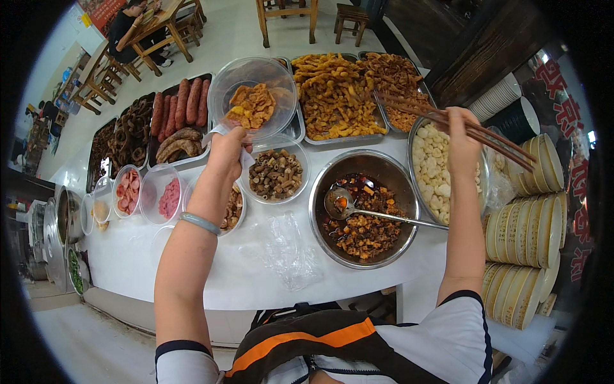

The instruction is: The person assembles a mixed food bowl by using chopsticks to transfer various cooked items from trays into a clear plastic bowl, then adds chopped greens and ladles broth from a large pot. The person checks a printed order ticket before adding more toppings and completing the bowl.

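My left hand, a bangle on its wrist, is closed at the near edge of a round clear plastic tub. Something thin and white shows around its fingers. Several orange-brown fried pieces are seen in the tub. At the right, my right hand is closed around long brown chopsticks. Their tips reach left over the edge of a metal tray of golden fried strips; motion blurs them. Beneath my right hand is a bowl of pale white chunks.
A steel bowl holds dark chili sauce and a ladle. Sausages lie in a tray at left, near clear tubs of pink slices. Stacked bowls line the right side. A clear plastic bag lies in front. Someone sits at a far table.
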The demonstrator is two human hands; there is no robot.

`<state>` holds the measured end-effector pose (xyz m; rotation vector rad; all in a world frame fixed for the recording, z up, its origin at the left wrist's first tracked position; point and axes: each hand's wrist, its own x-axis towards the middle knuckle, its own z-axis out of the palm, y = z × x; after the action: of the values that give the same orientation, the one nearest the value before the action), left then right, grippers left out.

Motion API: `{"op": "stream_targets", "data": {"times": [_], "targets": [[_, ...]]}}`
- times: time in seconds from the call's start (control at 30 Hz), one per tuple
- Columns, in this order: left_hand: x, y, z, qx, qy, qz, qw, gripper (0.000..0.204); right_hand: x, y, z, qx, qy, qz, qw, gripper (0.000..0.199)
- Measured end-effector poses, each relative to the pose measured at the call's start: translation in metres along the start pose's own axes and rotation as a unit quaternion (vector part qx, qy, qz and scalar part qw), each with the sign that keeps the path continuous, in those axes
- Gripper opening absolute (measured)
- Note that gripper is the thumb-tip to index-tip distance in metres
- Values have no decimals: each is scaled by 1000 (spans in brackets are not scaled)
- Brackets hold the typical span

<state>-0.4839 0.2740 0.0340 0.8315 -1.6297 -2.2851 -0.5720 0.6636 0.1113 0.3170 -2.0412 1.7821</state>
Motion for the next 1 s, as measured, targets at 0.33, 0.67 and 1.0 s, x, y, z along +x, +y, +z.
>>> {"op": "stream_targets", "data": {"times": [0.33,0.67,1.0], "targets": [[-2,-1,13,46,9,-5,999,14,-23,53,51,-80,-130,63,986,16],[17,-9,16,79,1,25,997,15,-26,20,30,-81,-29,27,996,17],[25,-12,36,65,17,-69,995,11,8,-11,9,114,-52,24,992,17]]}}
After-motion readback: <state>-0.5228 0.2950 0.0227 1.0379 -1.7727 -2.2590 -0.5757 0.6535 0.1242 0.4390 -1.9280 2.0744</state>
